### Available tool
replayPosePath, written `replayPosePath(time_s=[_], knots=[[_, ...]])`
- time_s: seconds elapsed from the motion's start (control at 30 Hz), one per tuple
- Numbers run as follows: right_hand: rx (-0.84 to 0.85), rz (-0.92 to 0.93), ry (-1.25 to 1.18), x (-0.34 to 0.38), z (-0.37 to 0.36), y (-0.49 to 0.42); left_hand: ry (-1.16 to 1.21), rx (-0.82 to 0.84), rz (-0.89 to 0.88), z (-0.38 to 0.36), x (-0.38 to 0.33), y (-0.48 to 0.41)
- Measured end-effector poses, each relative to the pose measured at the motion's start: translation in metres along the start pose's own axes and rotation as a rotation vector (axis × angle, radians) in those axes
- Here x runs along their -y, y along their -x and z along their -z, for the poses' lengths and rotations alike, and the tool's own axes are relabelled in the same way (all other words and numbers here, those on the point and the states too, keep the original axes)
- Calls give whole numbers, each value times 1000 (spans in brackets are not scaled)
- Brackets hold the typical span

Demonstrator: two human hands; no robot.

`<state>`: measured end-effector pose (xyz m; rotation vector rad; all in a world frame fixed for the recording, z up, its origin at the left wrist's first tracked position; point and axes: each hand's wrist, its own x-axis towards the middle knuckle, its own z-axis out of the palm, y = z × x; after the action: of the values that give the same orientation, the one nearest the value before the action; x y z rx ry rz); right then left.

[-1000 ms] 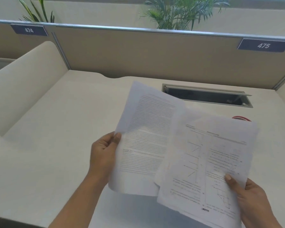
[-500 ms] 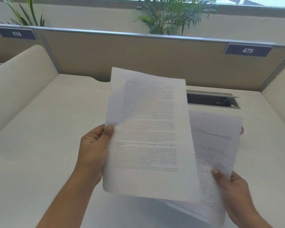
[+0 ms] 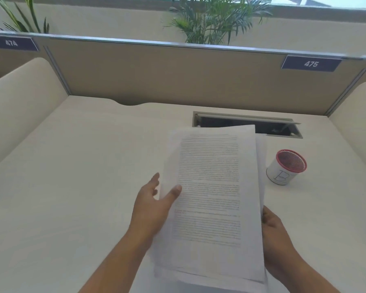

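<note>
On the far left a curved side panel closes the tabletop, and the tabletop's left half lies bare in front of the partition, which carries the label 474.

The left hand sits at the left edge of the sheets, about halfway up. Its fingers are straight and spread beside the edge. Its thumb lies flat on the printed face, resting there rather than clamping. Whether any finger backs the paper cannot be told.

The sheets are held in the air between the two hands, over the middle of the tabletop. Their long axis runs away from the person, and the top leans a little to the right. A lower sheet shows along the right edge and at the bottom, so the stack is not yet square.

The right hand grips the right edge lower down. Its fingers are hidden behind the paper, and it seems to carry the weight.

The coming move is likely squaring the stack or laying it down, which turns on the left edge. The left hand is already against that edge and can push it to the right against the right hand's hold.

Beyond the top edge, the open hatch is partly covered by the sheets. To the right, a red-rimmed pot stands near the right edge but apart from it. Setting the stack down towards the right would crowd the pot, while the left is free. The label 475 is on the partition above.
</note>
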<state>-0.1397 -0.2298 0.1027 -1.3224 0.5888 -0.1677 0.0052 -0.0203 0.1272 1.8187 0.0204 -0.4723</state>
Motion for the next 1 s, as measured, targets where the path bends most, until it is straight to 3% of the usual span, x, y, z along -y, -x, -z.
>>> replayPosePath(time_s=[0.1,0.17,0.27,0.4,0.6,1.0], knots=[[-9,-21,-5,-1,3,-4,289,309,147,3,0,-2],[-9,-79,-60,-1,6,-7,368,351,139,2,1,-1],[53,-88,-166,7,7,-10,428,307,91,-4,4,-1],[42,89,4,21,3,-19,427,233,-31,-11,-3,-2],[-19,251,71,53,-14,-43,267,82,-252,-26,-24,-17],[-65,483,176,78,-16,-49,331,96,-444,-29,-51,-13]])
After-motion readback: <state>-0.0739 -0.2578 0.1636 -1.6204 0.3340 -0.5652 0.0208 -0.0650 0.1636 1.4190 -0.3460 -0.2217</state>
